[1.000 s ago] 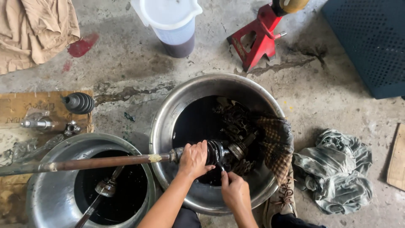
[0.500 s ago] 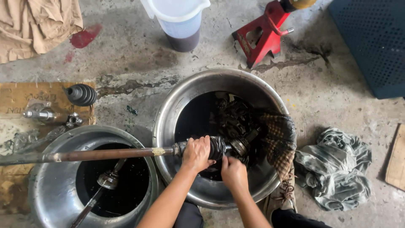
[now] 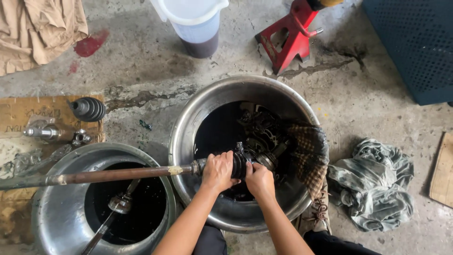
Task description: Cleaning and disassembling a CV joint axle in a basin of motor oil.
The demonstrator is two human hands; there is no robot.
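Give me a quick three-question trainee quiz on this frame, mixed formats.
1. True or false: both hands grip the rubber boot end of the axle shaft over the large steel basin.
2. What lies draped over that basin's right rim? A) checked cloth B) red jack stand C) plastic jug
3. Fill in: the shaft's long end passes over the smaller ____ holding dark liquid.

Key
1. True: the left hand and right hand close on it side by side.
2. A, the checked cloth.
3. Basin.
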